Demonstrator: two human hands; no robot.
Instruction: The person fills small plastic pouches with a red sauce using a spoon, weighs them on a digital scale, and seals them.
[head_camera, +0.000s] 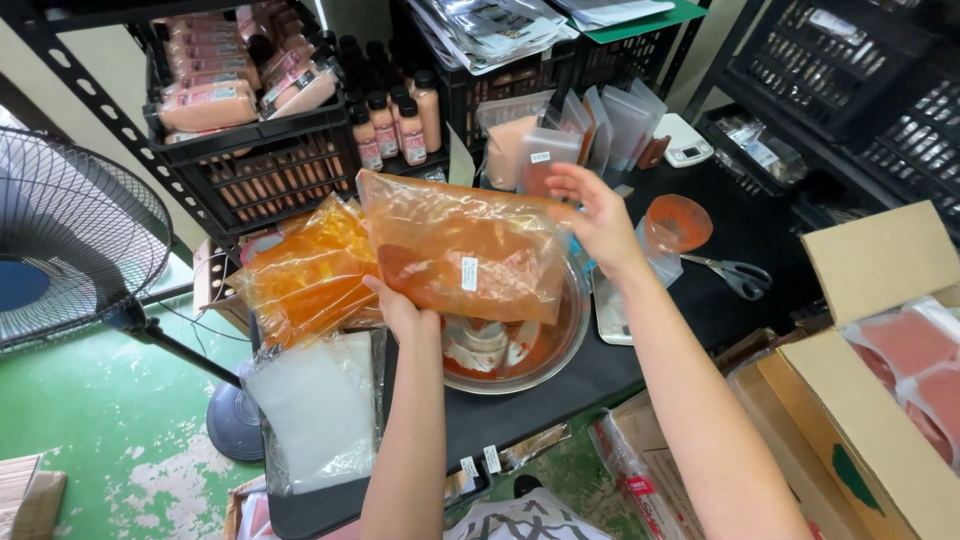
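Both my hands hold up a clear plastic bag (460, 245) smeared inside with orange-red sauce, above a steel bowl (560, 345) on the black table. My left hand (400, 310) grips the bag's lower left edge from below. My right hand (595, 215) holds its upper right corner, fingers spread along the edge. The bowl holds sauce residue and is partly hidden by the bag. A pile of similar orange-stained bags (305, 275) lies just left of the held one.
Scissors (735, 272) and an orange funnel (677, 222) lie right of the bowl. A clear bag stack (315, 405) sits front left. Black crates hold sauce bottles (395, 125) and pink packs (210, 100). A fan (70, 240) stands left, an open cardboard box (880, 400) right.
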